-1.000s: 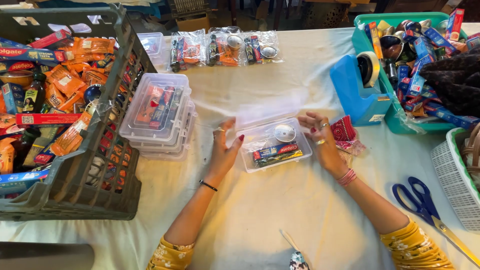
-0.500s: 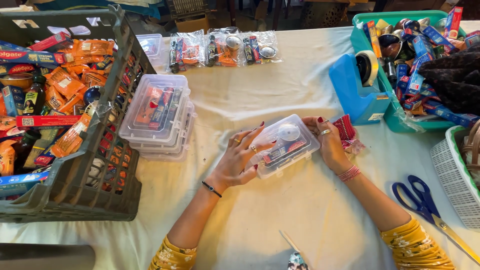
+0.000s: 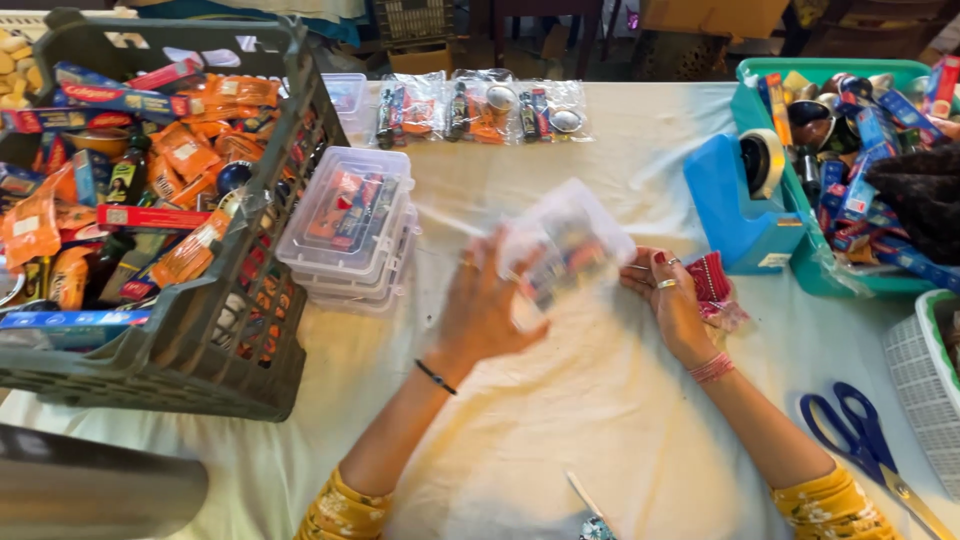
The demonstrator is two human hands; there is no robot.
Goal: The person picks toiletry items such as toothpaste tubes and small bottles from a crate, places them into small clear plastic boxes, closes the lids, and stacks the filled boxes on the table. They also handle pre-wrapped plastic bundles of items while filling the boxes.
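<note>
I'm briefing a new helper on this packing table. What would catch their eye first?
Probably the clear box at the table's centre, blurred, held between the left hand and right hand. Next, the grey crate at far left, heaped with orange packets, with a stack of clear boxes beside it. The blue tape dispenser and teal bin stand out at right.

Bright even light, soft shadows; left hand [image 3: 480, 305] motion-blurred; edges bowed.
</note>
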